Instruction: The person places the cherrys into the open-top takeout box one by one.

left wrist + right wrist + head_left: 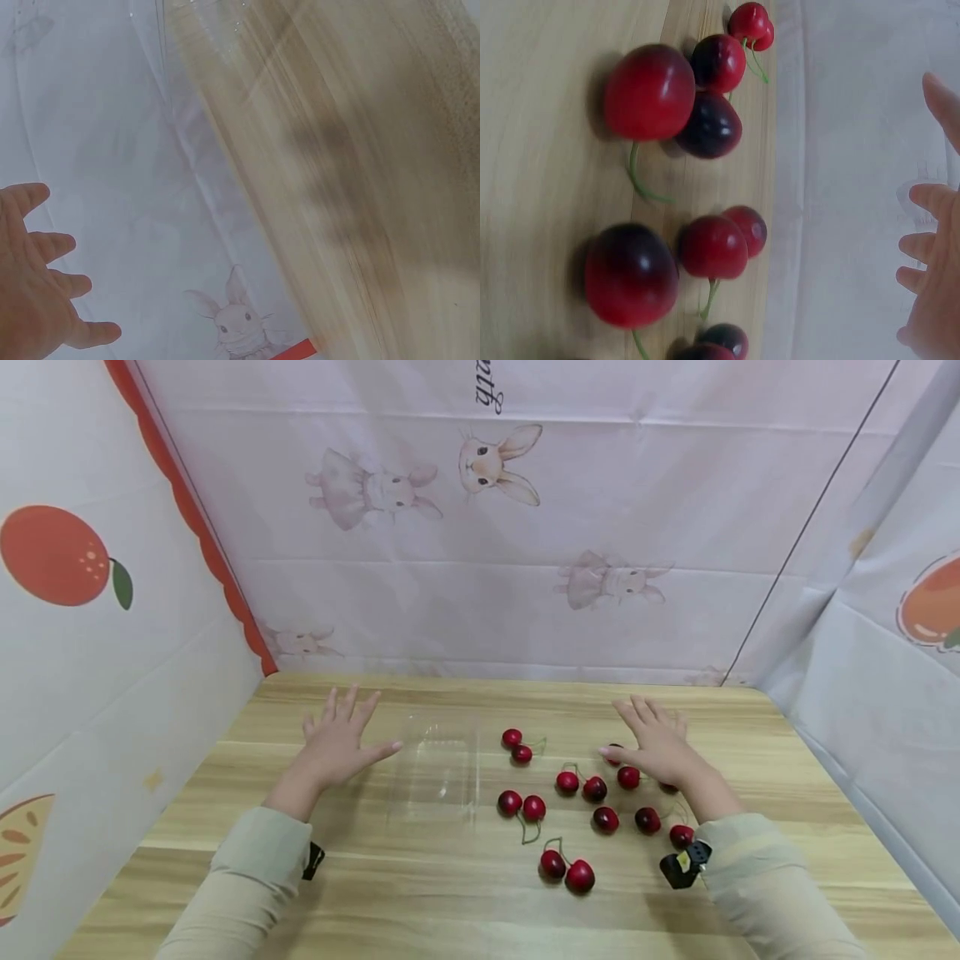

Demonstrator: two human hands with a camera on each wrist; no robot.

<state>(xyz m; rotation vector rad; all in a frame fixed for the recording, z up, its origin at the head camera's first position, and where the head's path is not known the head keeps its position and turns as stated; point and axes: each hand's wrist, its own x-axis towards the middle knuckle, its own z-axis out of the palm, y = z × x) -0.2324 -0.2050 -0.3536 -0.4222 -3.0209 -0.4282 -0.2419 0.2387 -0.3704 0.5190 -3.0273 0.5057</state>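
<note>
My left hand (335, 749) hovers with fingers spread just left of a clear plastic box (438, 772) and holds nothing. In the left wrist view its fingers (52, 246) are apart, with the box's edge at the top. My right hand (654, 745), also spread and holding nothing, is above the far right part of a group of red cherries (580, 877), hiding some of them. Several cherries (649, 91) with green stems, some in joined pairs, lie on the table in the right wrist view.
The wooden table (420, 902) is bounded by a back wall sheet (420, 602) printed with rabbits and by side sheets with fruit prints. A pair of cherries (512, 738) lies to the right of the box. Black wrist cameras (686, 864) sit at the cuffs.
</note>
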